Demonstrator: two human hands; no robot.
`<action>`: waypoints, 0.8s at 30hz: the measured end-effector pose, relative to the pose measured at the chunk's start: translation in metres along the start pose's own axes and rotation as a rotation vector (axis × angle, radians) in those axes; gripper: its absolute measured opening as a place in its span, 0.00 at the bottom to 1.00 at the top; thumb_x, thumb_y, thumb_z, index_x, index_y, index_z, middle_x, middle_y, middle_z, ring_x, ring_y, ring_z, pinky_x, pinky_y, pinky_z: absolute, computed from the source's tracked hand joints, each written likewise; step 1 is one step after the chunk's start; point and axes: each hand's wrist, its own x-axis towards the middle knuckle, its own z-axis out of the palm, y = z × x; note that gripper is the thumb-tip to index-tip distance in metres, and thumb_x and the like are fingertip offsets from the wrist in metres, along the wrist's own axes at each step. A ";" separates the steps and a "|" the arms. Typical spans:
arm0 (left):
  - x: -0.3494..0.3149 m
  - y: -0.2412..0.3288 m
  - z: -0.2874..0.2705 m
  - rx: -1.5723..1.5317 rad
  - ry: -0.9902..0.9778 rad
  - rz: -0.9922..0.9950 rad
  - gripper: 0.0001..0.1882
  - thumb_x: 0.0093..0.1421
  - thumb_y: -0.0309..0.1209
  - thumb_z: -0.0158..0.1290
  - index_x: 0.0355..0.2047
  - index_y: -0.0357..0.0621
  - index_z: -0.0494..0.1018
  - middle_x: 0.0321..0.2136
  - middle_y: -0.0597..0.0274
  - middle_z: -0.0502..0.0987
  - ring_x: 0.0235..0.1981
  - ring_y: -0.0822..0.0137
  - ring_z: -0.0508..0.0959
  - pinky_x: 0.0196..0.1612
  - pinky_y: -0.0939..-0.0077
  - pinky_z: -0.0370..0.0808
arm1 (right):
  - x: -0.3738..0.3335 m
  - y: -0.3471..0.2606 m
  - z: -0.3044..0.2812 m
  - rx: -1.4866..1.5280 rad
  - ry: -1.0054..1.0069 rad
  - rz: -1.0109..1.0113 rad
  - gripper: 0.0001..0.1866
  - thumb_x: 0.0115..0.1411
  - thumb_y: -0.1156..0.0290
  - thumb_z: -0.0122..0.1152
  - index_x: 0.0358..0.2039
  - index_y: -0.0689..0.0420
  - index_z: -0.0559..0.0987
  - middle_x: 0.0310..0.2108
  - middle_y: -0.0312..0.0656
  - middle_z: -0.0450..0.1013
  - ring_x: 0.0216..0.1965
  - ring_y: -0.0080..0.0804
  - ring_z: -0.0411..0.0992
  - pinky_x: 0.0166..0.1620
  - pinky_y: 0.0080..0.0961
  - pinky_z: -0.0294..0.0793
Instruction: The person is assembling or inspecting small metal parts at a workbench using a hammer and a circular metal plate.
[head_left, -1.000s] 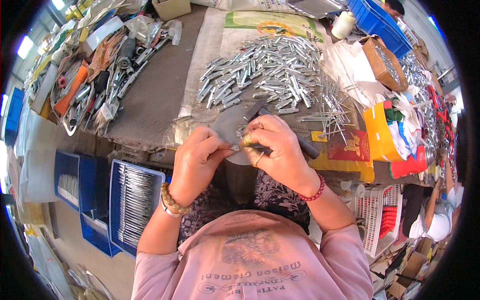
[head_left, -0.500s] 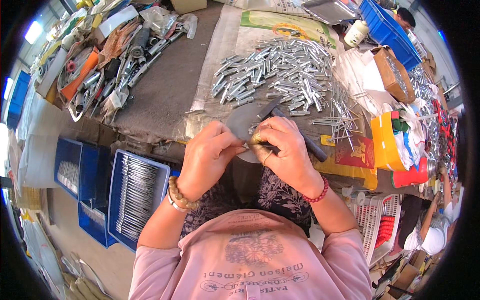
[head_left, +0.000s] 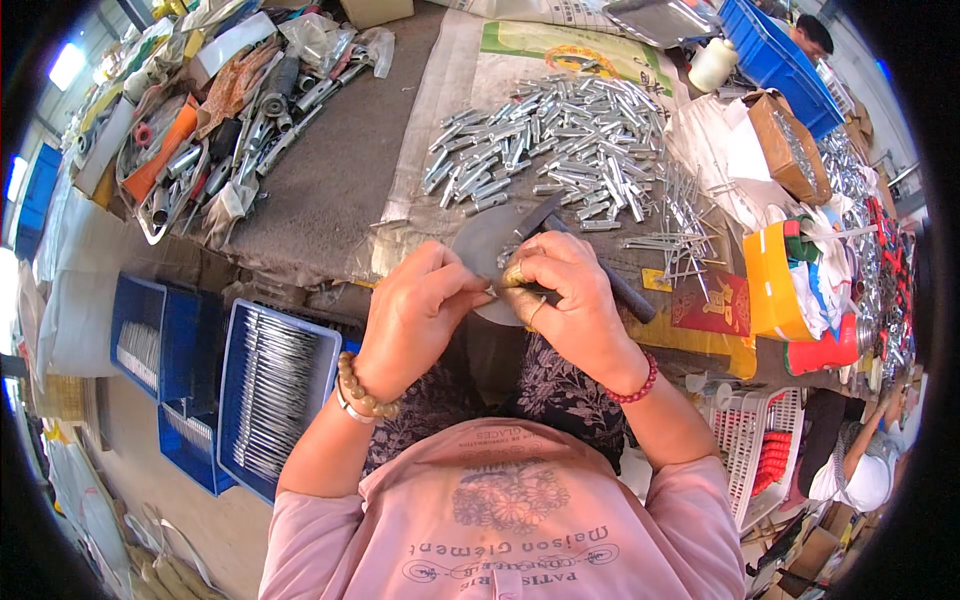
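My left hand (head_left: pixel 420 305) is closed in a pinch, thumb against forefinger. A tiny shiny bit shows at its fingertips, too small to name. Close beside it, my right hand (head_left: pixel 572 290) has its fingers curled and pressed together, with yellowish wrapping on thumb and finger. What it grips is hidden. Both hands meet over the near edge of a grey round plate (head_left: pixel 474 241). Past the right hand lies a dark hammer-like tool (head_left: pixel 627 290), partly covered by that hand. Beyond the plate spreads a heap of short silvery metal tubes (head_left: pixel 560 140), with thin metal rods (head_left: pixel 685 240) to its right.
Blue bins (head_left: pixel 230 400) with rows of metal rods stand at lower left. Mixed tools (head_left: pixel 250 130) crowd the far left of the bench. On the right are a yellow box (head_left: pixel 775 285) with cloths, a white basket (head_left: pixel 735 450) and a co-worker (head_left: pixel 865 465).
My hands keep almost the same place and grip. At the right edge, the co-worker's arm has shifted a little.
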 end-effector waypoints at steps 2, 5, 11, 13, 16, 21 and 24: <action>0.000 0.001 0.000 -0.001 -0.003 -0.005 0.09 0.53 0.24 0.71 0.34 0.46 0.83 0.30 0.60 0.76 0.32 0.54 0.80 0.34 0.61 0.75 | -0.001 -0.001 0.002 -0.034 -0.003 0.002 0.07 0.54 0.77 0.73 0.33 0.57 0.83 0.39 0.41 0.78 0.43 0.43 0.77 0.49 0.39 0.71; 0.000 0.001 -0.001 -0.008 -0.004 -0.005 0.10 0.53 0.24 0.71 0.34 0.46 0.83 0.30 0.60 0.76 0.33 0.54 0.80 0.34 0.62 0.75 | -0.001 -0.001 0.000 -0.034 0.012 0.043 0.07 0.54 0.78 0.73 0.33 0.57 0.83 0.38 0.41 0.78 0.43 0.43 0.77 0.49 0.39 0.71; -0.001 0.001 -0.003 -0.010 -0.014 0.001 0.10 0.54 0.22 0.71 0.36 0.44 0.83 0.31 0.60 0.77 0.33 0.56 0.80 0.36 0.65 0.76 | 0.000 -0.001 0.001 0.012 -0.026 0.051 0.07 0.54 0.78 0.72 0.34 0.57 0.83 0.37 0.40 0.78 0.43 0.44 0.77 0.48 0.39 0.71; -0.001 0.001 -0.003 -0.002 -0.026 -0.002 0.11 0.54 0.22 0.72 0.37 0.42 0.83 0.32 0.60 0.77 0.33 0.58 0.80 0.37 0.68 0.77 | 0.000 0.001 0.002 0.010 -0.017 0.050 0.07 0.54 0.78 0.72 0.34 0.57 0.83 0.37 0.40 0.78 0.42 0.44 0.77 0.49 0.39 0.71; 0.000 0.000 -0.002 -0.010 -0.023 -0.004 0.11 0.54 0.21 0.72 0.37 0.43 0.83 0.32 0.60 0.77 0.33 0.58 0.80 0.37 0.68 0.77 | 0.000 0.000 0.002 -0.009 -0.007 0.045 0.07 0.54 0.78 0.72 0.34 0.57 0.83 0.37 0.41 0.78 0.42 0.43 0.77 0.49 0.39 0.72; 0.000 0.001 -0.004 -0.002 -0.026 0.017 0.11 0.54 0.21 0.71 0.37 0.42 0.84 0.32 0.59 0.77 0.33 0.57 0.80 0.37 0.68 0.77 | 0.000 -0.014 -0.001 -0.210 -0.013 -0.073 0.07 0.54 0.76 0.72 0.33 0.55 0.83 0.38 0.39 0.78 0.43 0.43 0.77 0.48 0.41 0.73; 0.002 0.002 -0.003 -0.011 -0.031 0.020 0.10 0.54 0.21 0.71 0.37 0.42 0.84 0.32 0.59 0.77 0.33 0.58 0.80 0.37 0.67 0.77 | -0.006 -0.020 -0.003 -0.384 -0.011 -0.199 0.08 0.54 0.74 0.72 0.36 0.54 0.84 0.39 0.39 0.78 0.44 0.43 0.76 0.49 0.43 0.75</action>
